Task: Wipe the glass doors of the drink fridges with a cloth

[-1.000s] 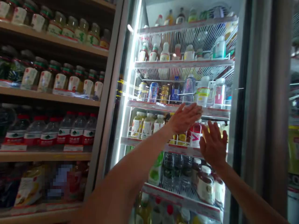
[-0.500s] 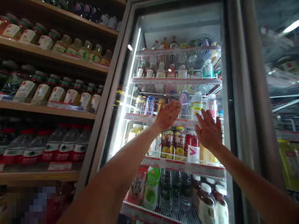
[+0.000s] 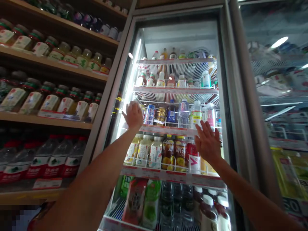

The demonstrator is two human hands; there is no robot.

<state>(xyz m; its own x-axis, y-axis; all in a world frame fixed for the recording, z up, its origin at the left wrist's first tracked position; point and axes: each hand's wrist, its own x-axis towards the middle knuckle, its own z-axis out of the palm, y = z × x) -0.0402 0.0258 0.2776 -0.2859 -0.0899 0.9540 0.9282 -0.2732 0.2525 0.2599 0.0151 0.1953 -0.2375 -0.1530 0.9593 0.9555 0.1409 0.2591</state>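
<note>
Both of my arms reach up toward a lit glass-door drinks fridge. My left hand is at the left side of the glass, near the bright light strip. Its fingers look foreshortened, the thumb stands out to the left, and nothing shows in it. With fingers spread and empty, my right hand is in front of the right side. Whether either palm touches the glass I cannot tell. Between the hands are a blue can, a gold can, a dark blue bottle and a red bottle.
Wooden shelves with rows of bottled drinks stand on the left. Below, red-labelled water bottles line a shelf. A metal door frame separates this fridge from another glass-fronted one on the right. Cartons and dark bottles fill the fridge's lower shelf.
My left hand has swept left across the fridge front, from the middle to the left edge. My right hand stays near the same bottles. The view has shifted slightly.
</note>
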